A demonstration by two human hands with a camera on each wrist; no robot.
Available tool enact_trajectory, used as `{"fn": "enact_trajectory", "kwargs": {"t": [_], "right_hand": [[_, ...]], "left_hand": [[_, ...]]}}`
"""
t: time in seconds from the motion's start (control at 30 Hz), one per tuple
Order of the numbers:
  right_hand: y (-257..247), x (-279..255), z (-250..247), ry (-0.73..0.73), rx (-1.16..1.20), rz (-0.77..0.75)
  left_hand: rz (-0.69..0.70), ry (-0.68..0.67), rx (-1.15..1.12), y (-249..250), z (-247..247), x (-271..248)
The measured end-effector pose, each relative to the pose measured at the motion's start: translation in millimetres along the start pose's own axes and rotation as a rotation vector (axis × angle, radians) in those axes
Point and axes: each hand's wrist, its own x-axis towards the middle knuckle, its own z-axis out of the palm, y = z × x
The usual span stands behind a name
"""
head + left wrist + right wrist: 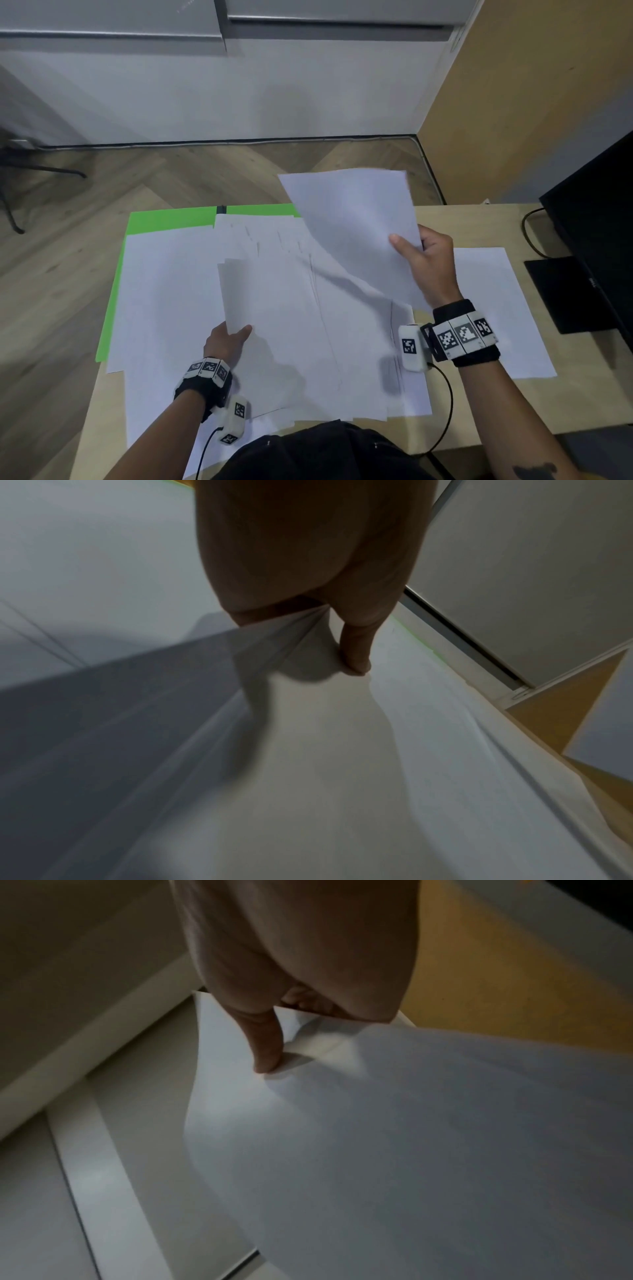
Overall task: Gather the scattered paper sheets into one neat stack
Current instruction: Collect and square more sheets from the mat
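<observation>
The right hand (430, 263) has a single sheet (352, 219) up in the air over the far side of the desk (479, 411), thumb on top and fingers curled underneath, pinching its right edge. The paper bows and hangs loose. The left hand (226, 342) pinches the near left corner of a small bundle (274, 308) lifted off the middle of the desk; the left wrist view shows the thumb pressing down on top with several paper edges fanned under it.

Plenty is still loose: a spread of sheets (171, 291) lies across the green mat (164, 219) towards the left edge, and one lone sheet (496, 308) sits well apart near the right edge, close to the black monitor (596, 240).

To my eye the step now is laying the raised sheet onto the left-hand bundle. Done well, that means bringing it in flat and low so it does not catch air and slide off, matching one corner first and then releasing. The left pinch should hold firm yet leave room for the sheet to slip under the thumb. Squaring the edges by tapping on the desk can wait until the outliers are in.
</observation>
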Motion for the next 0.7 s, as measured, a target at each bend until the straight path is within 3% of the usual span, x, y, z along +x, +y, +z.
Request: {"fn": "enact_trajectory", "kwargs": {"t": [0.17, 0.33, 0.57, 0.7], "right_hand": [[-12, -4, 15, -0.054, 0.188, 0.059], [17, 8, 29, -0.002, 0.264, 0.234], [110, 13, 57, -0.010, 0.153, 0.526], [149, 11, 71, -0.061, -0.154, 0.644]], "left_hand": [[-0.004, -0.004, -0.004, 0, -1, -2], [-0.004, -0.004, 0.006, 1, -1, -3], [-0.047, -0.022, -0.024, 4, -2, -4], [-0.068, -0.037, -0.062, 4, -3, -5]]}}
